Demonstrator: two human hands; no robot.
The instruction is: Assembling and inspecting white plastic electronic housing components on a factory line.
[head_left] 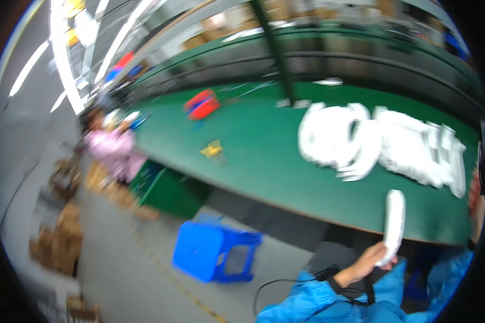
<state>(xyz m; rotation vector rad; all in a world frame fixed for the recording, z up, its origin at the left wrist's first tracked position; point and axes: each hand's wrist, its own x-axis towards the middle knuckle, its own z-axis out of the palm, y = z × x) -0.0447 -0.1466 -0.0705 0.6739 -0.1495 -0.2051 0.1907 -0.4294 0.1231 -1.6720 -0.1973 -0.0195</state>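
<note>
- Left hand (371, 260): gripping the lower end of a white curved piece (395, 218) that points to twelve o'clock.
- Right hand (475, 196): at its two o'clock (blurred; I cannot tell its state).
- Similar pieces (415, 146): on the green table (264, 167), one o'clock.

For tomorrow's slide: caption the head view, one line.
Left hand holding a long, curved white piece at a green workbench bearing bunched curved white pieces.

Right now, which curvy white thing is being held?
The single curved white piece in the left hand; the other white pieces lie bunched on the green table.
</note>
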